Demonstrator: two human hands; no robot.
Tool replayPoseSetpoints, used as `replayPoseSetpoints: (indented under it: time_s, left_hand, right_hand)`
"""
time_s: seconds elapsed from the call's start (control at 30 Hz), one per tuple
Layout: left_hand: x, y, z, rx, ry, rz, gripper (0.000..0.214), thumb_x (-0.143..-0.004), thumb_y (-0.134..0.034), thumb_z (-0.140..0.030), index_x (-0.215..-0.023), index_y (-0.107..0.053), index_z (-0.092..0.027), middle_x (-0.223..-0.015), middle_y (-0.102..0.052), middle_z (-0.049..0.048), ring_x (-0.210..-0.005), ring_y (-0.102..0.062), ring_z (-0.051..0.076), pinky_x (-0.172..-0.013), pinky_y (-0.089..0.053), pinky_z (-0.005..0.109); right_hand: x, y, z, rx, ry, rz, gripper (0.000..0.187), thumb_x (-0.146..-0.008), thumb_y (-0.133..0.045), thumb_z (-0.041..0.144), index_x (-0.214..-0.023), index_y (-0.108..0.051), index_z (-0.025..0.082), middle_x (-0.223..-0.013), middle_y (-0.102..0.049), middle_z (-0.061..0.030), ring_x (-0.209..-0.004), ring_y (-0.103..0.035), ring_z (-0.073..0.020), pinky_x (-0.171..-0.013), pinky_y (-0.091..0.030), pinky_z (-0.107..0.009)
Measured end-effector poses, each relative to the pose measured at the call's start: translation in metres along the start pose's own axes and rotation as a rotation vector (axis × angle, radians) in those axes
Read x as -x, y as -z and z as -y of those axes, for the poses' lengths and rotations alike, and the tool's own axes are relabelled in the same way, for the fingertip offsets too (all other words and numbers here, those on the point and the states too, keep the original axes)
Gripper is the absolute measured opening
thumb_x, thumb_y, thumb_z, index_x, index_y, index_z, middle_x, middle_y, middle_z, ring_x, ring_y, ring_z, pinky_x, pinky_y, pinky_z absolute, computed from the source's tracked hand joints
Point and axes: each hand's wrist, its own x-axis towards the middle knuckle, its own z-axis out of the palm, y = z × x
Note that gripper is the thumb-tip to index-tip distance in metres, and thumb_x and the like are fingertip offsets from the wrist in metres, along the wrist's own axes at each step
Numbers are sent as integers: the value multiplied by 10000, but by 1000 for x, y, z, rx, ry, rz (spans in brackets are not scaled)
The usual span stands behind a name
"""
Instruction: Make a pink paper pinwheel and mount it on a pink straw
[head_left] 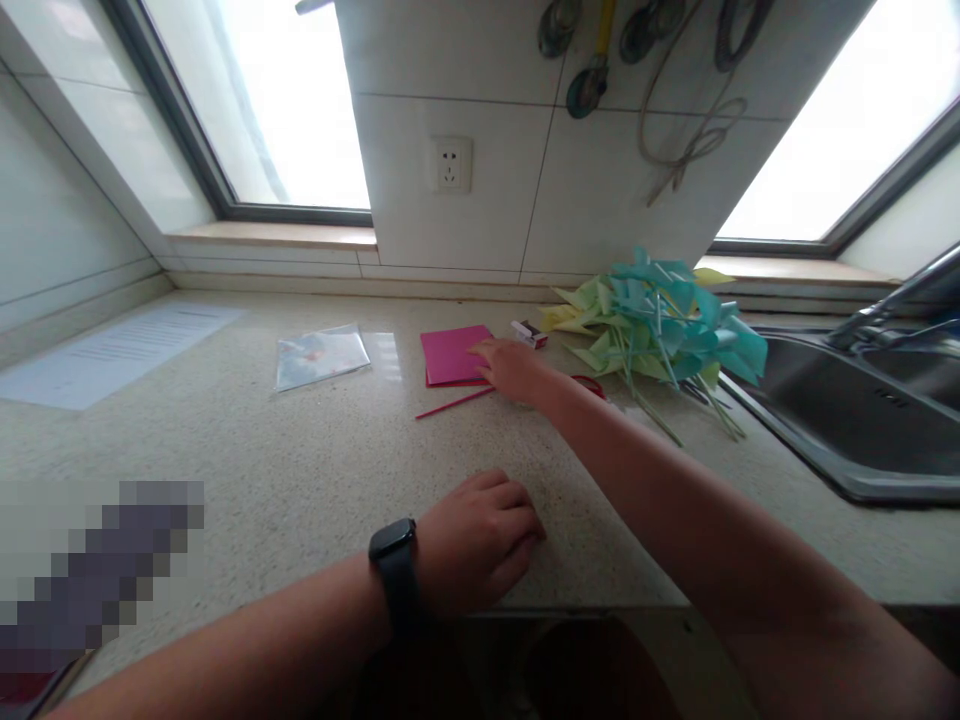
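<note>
My right hand (511, 368) is stretched forward, its fingers extended over the right edge of a stack of pink paper squares (451, 355). Just in front of the stack lies a thin red stick (454, 403), its right end close under that hand. Near the counter's front edge rests my left hand (484, 545), with a dark watch (392, 540) on its wrist. Its fingers are curled in, and I see nothing in them. Behind my right hand sits a small box (529, 333). Red scissor-like handles (589, 386) show partly behind my right forearm.
Teal and pale green paper flowers (660, 310) with stems are heaped on the right, beside a steel sink (885, 420). A clear plastic packet (322, 357) and a printed sheet (112, 350) lie on the left of the speckled counter (300, 480). A wall socket (451, 165) is behind.
</note>
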Motion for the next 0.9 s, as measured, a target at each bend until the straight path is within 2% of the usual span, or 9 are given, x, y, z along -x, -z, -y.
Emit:
replayPoseSetpoints:
  time_s: [0.1,0.27,0.5,0.63,0.73,0.8,0.9]
  left_hand:
    - [0,0,0,-5,-2,-1,201,-935,-523,-161,-1014,-707,-140,-976,-676,89,-928,-566,224,-864,-482,353]
    - [0,0,0,-17,-10,-1,202,-947,-510,-173,-997,-703,-145,-976,-676,91,-922,-567,224,-864,-484,359]
    - [-1,-1,1,17,5,-5,192,-931,-524,-167,-1000,-702,-147,-981,-673,96,-931,-569,232,-862,-481,368]
    - [0,0,1,160,37,-20,215,-932,-516,-161,-1005,-718,-153,-976,-676,103,-946,-566,243,-897,-460,399]
    - [0,2,6,533,179,-97,186,-917,-573,-207,-977,-744,-163,-967,-693,99,-983,-579,258,-953,-430,433]
    - [-1,2,12,743,284,-157,223,-939,-570,-291,-986,-745,-162,-992,-712,104,-998,-609,262,-961,-439,437]
    - [-5,4,25,927,379,-238,515,-1022,-332,-489,-1090,-695,-130,-1105,-729,160,-1015,-661,271,-934,-491,441]
  right_hand:
    - [-9,-4,-1,12,-14,57,345,-982,-623,357,-1281,-603,186,-1296,-622,-102,-1084,-650,-239,-909,-565,-456]
    - [-2,-1,6,57,-17,113,347,-985,-616,381,-1265,-609,177,-1251,-642,-97,-1050,-660,-232,-893,-568,-451]
    - [5,-1,7,46,48,73,290,-983,-621,373,-1184,-642,164,-1179,-670,-80,-1007,-671,-216,-884,-566,-438]
    - [15,3,1,-42,42,-88,178,-990,-593,301,-1012,-698,159,-1025,-711,-62,-987,-658,-213,-937,-509,-440]
    - [31,11,-6,-147,-12,-294,209,-999,-536,244,-1011,-733,175,-1066,-719,-96,-1085,-606,-245,-1019,-427,-433]
    - [46,18,-10,-233,-57,-421,228,-1001,-517,239,-1072,-724,174,-1100,-705,-103,-1088,-607,-241,-992,-446,-397]
    - [73,29,-9,-365,-103,-551,240,-1010,-482,238,-1075,-706,180,-1040,-707,-89,-918,-658,-199,-823,-515,-328]
